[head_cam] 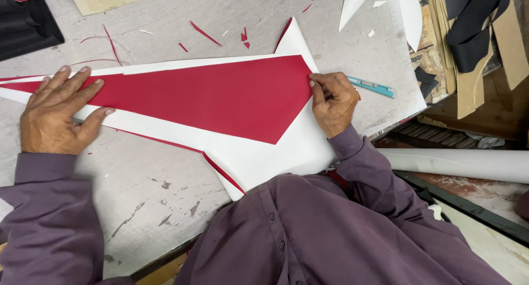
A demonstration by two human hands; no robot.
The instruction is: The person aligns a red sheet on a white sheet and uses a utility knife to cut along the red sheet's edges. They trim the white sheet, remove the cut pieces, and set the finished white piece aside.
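Carefully, the left hand lies flat and open, pinning the red sheet at its narrow end, while the right hand pinches its wide corner against the white sheet on the tabletop; keeping both edges taut and aligned looks key.

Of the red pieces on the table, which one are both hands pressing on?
The big red triangle on the white sheet: the left hand lies flat on its narrow end, the right hand on its wide corner. The other reds are small loose scraps.

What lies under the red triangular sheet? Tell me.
A larger white sheet shows around the red triangular sheet, on the grey worktable. Anything directly beneath the red is covered.
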